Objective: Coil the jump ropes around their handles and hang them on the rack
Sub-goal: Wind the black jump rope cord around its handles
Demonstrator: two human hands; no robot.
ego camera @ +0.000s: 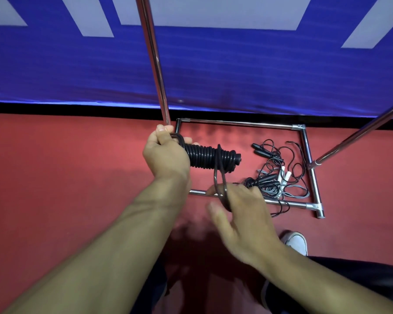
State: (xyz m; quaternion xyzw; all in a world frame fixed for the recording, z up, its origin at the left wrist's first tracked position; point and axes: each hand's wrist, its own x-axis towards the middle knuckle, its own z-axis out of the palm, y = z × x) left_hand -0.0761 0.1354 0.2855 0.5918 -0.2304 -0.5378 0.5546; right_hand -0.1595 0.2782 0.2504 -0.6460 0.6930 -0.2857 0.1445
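My left hand (166, 155) grips the black jump-rope handles (210, 158), tightly wrapped in cord. My right hand (241, 214) pinches the loose cord loop (219, 180) below them. More jump ropes (275, 175) lie tangled inside the chrome rack's base (241, 123).

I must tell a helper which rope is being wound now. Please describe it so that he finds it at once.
Find the chrome rack base on the red floor. Left of it, the left hand grips a black coiled rope. Unlike the loose ropes lying tangled inside the base, it is wound tightly and held up.
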